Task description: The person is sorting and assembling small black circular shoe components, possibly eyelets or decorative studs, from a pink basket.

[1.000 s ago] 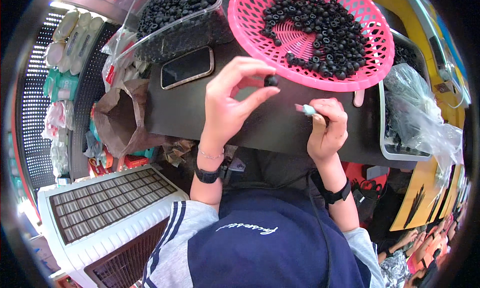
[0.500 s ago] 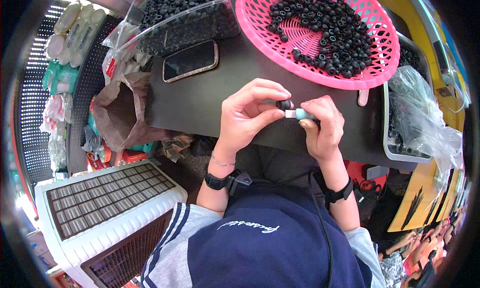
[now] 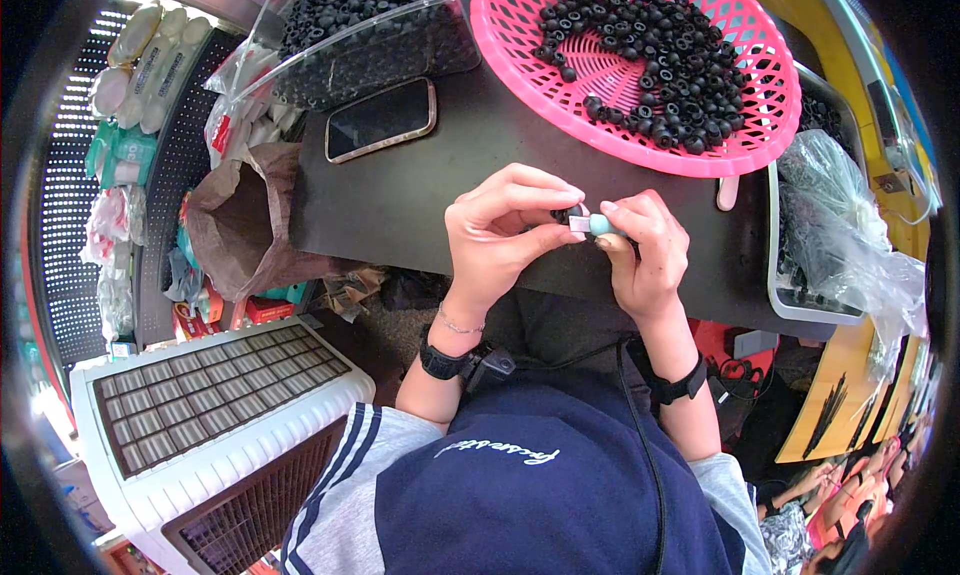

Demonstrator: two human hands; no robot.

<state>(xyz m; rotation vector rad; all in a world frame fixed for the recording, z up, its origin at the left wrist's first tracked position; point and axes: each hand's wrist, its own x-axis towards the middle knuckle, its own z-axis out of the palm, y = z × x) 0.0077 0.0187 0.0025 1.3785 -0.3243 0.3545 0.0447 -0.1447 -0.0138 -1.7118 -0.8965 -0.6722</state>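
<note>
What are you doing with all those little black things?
A person sits at a dark table and has both hands together over it. The left hand pinches a small black ring and presses it against the metal end of a small teal piece that the right hand holds. Just beyond the hands, a pink basket and a clear tub hold many more black rings. A phone lies on the table.

Phone (image 3: 380, 120) on worktop (image 3: 440, 190) at left, basket (image 3: 640, 65) of rings far right, tray (image 3: 365, 25) behind phone, bag (image 3: 240, 225) off left edge.
</note>
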